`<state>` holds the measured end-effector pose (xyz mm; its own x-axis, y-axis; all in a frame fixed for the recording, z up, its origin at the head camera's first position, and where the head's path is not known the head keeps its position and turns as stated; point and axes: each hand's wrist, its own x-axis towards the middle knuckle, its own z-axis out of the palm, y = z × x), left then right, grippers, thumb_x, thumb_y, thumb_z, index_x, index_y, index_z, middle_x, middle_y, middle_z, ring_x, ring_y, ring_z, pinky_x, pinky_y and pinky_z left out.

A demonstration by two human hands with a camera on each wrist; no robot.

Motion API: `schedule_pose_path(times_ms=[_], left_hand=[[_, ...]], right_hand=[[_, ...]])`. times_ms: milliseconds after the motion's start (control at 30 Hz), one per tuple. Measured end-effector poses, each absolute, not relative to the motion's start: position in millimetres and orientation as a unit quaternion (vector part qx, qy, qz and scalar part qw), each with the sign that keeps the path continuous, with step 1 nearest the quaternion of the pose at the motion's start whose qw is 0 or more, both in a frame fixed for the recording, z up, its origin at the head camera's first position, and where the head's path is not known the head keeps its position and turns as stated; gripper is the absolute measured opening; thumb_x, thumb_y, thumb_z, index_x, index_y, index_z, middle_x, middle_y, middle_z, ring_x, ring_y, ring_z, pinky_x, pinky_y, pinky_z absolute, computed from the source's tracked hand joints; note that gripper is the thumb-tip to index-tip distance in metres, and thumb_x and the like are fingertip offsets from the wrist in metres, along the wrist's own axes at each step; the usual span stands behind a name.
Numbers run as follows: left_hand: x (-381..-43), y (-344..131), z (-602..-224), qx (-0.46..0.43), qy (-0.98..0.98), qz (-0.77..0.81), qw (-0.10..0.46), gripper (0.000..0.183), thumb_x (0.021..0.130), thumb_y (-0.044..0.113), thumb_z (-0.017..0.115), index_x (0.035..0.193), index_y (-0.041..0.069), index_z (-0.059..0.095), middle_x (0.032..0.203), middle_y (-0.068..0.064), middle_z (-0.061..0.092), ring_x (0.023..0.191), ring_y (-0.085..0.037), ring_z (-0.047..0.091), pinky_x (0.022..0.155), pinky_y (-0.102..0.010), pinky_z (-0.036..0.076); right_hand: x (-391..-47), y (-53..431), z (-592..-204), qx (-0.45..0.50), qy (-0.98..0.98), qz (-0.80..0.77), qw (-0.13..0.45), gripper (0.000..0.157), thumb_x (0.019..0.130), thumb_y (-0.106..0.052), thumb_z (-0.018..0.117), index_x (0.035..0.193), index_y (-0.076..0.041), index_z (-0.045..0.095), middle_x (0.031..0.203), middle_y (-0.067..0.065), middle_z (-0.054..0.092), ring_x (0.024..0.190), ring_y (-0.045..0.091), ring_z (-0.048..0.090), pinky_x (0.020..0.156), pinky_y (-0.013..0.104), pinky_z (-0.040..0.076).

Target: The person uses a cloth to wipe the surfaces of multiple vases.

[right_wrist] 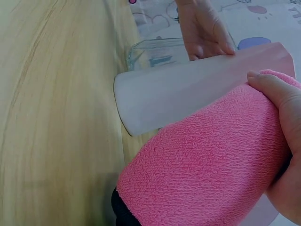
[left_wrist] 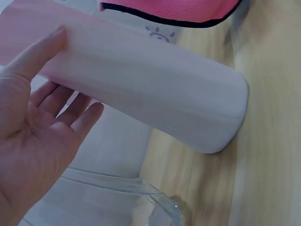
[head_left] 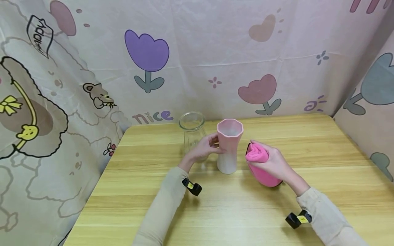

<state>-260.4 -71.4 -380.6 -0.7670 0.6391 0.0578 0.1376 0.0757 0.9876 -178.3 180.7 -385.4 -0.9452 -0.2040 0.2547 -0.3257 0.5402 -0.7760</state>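
A tall vase (head_left: 227,147), pink at its wavy rim and fading to white at its base, stands upright near the middle of the table. My left hand (head_left: 206,147) grips it from the left side, thumb across the front and fingers (left_wrist: 84,117) curled behind. In my right hand (head_left: 271,164), a bunched pink towel (right_wrist: 202,160) with black edging is held just right of the vase, its lower part hanging toward the table. A clear glass vase (head_left: 192,124) stands behind my left hand, partly hidden by it.
The wooden table (head_left: 129,205) reaches back to a patterned cloth backdrop (head_left: 191,51). More printed cloth hangs along the left and right sides. The glass vase is close to my left wrist.
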Motion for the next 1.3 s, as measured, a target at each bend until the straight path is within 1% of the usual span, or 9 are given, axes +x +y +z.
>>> schedule_pose_path(times_ms=[233, 333, 433, 533, 667, 833, 1000, 1133, 1300], left_hand=[[-262, -73, -380, 0.275, 0.702, 0.618, 0.223, 0.065, 0.078, -0.007, 0.064, 0.136, 0.000, 0.035, 0.137, -0.017, 0.041, 0.123, -0.028, 0.042, 0.102, -0.032, 0.038], [-259, -74, -385, 0.257, 0.712, 0.623, 0.198, 0.067, 0.077, -0.003, 0.067, 0.137, 0.002, 0.035, 0.138, -0.015, 0.040, 0.125, -0.028, 0.040, 0.104, -0.034, 0.035], [-248, -74, -386, 0.236, 0.723, 0.631, 0.154, 0.064, 0.076, -0.003, 0.068, 0.133, -0.001, 0.039, 0.135, -0.018, 0.043, 0.123, -0.030, 0.042, 0.104, -0.040, 0.034], [-239, -74, -389, 0.220, 0.723, 0.644, 0.120, 0.058, 0.074, -0.004, 0.069, 0.127, -0.005, 0.045, 0.127, -0.022, 0.048, 0.116, -0.033, 0.047, 0.100, -0.044, 0.039], [-233, -71, -398, 0.214, 0.716, 0.656, 0.106, 0.057, 0.072, -0.005, 0.071, 0.124, -0.006, 0.048, 0.120, -0.024, 0.052, 0.110, -0.038, 0.050, 0.094, -0.041, 0.046], [-230, -68, -400, 0.213, 0.722, 0.652, 0.095, 0.056, 0.071, -0.005, 0.072, 0.122, -0.006, 0.049, 0.115, -0.024, 0.053, 0.108, -0.039, 0.050, 0.090, -0.039, 0.048], [-228, -68, -398, 0.214, 0.729, 0.644, 0.091, 0.056, 0.071, -0.005, 0.072, 0.122, -0.006, 0.050, 0.114, -0.023, 0.054, 0.107, -0.038, 0.051, 0.088, -0.035, 0.050], [-228, -68, -396, 0.214, 0.735, 0.636, 0.094, 0.056, 0.071, -0.003, 0.073, 0.122, -0.005, 0.050, 0.115, -0.022, 0.054, 0.108, -0.035, 0.052, 0.089, -0.034, 0.049], [-229, -69, -395, 0.210, 0.743, 0.628, 0.098, 0.056, 0.071, -0.001, 0.073, 0.123, -0.003, 0.050, 0.117, -0.020, 0.054, 0.108, -0.033, 0.052, 0.090, -0.033, 0.048]], right_hand=[[-180, 178, -393, 0.164, -0.870, 0.461, 0.055, 0.069, 0.075, -0.024, 0.074, 0.132, -0.002, 0.044, 0.127, 0.016, 0.053, 0.116, 0.031, 0.049, 0.096, 0.046, 0.042], [-181, 177, -393, 0.165, -0.870, 0.461, 0.056, 0.069, 0.075, -0.024, 0.074, 0.133, -0.002, 0.043, 0.127, 0.017, 0.052, 0.116, 0.031, 0.049, 0.096, 0.046, 0.042], [-181, 177, -390, 0.162, -0.871, 0.460, 0.068, 0.069, 0.075, -0.022, 0.075, 0.133, -0.002, 0.043, 0.127, 0.018, 0.052, 0.116, 0.032, 0.049, 0.095, 0.046, 0.043], [-183, 178, -380, 0.155, -0.871, 0.459, 0.081, 0.070, 0.075, -0.022, 0.074, 0.134, -0.003, 0.043, 0.127, 0.019, 0.051, 0.115, 0.034, 0.049, 0.095, 0.048, 0.043], [-186, 176, -356, 0.140, -0.865, 0.471, 0.102, 0.070, 0.075, -0.024, 0.074, 0.135, -0.007, 0.043, 0.128, 0.017, 0.051, 0.116, 0.032, 0.049, 0.095, 0.050, 0.042], [-192, 169, -331, 0.156, -0.853, 0.476, 0.143, 0.070, 0.073, -0.020, 0.076, 0.134, -0.011, 0.045, 0.127, 0.013, 0.053, 0.115, 0.028, 0.050, 0.094, 0.047, 0.043], [-199, 162, -330, 0.192, -0.846, 0.472, 0.156, 0.070, 0.072, -0.015, 0.077, 0.133, -0.005, 0.044, 0.128, 0.016, 0.051, 0.117, 0.031, 0.048, 0.097, 0.047, 0.041], [-202, 158, -346, 0.204, -0.848, 0.469, 0.140, 0.065, 0.073, -0.015, 0.076, 0.130, -0.003, 0.047, 0.123, 0.017, 0.054, 0.111, 0.030, 0.052, 0.092, 0.046, 0.045], [-205, 154, -378, 0.214, -0.861, 0.456, 0.075, 0.053, 0.076, -0.023, 0.073, 0.123, -0.007, 0.053, 0.112, 0.012, 0.062, 0.098, 0.024, 0.059, 0.082, 0.041, 0.052]])
